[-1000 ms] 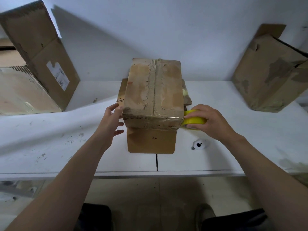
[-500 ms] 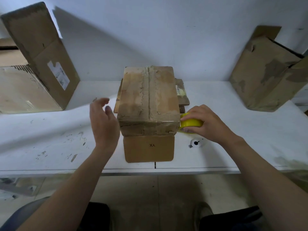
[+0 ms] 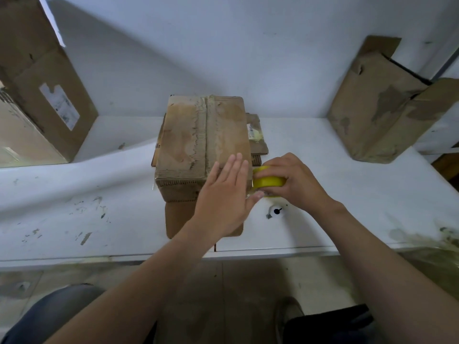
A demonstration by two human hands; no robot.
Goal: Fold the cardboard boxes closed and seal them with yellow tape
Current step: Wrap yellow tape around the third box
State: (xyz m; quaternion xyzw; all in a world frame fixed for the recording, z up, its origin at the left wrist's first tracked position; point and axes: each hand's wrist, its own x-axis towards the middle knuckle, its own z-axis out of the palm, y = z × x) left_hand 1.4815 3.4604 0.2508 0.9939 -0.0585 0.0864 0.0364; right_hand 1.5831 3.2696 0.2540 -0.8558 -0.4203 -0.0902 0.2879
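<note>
Cardboard box [image 3: 198, 142] stands closed in the middle of the scuffed white table [image 3: 74, 194], its top seam running near to far. A flap [image 3: 178, 219] lies flat on the table at its near side. A plain white wall [image 3: 223, 45] rises behind. A larger carton [image 3: 49, 95] leans at far left and a worn carton [image 3: 385, 115] at far right. A small white round object [image 3: 275, 211] lies just near of the box's right corner. The left hand [image 3: 223, 194] lies flat, fingers straight and together, on the box's near right corner. The right hand [image 3: 293, 180] curls round the yellow tape roll [image 3: 268, 181], just beside that corner.
</note>
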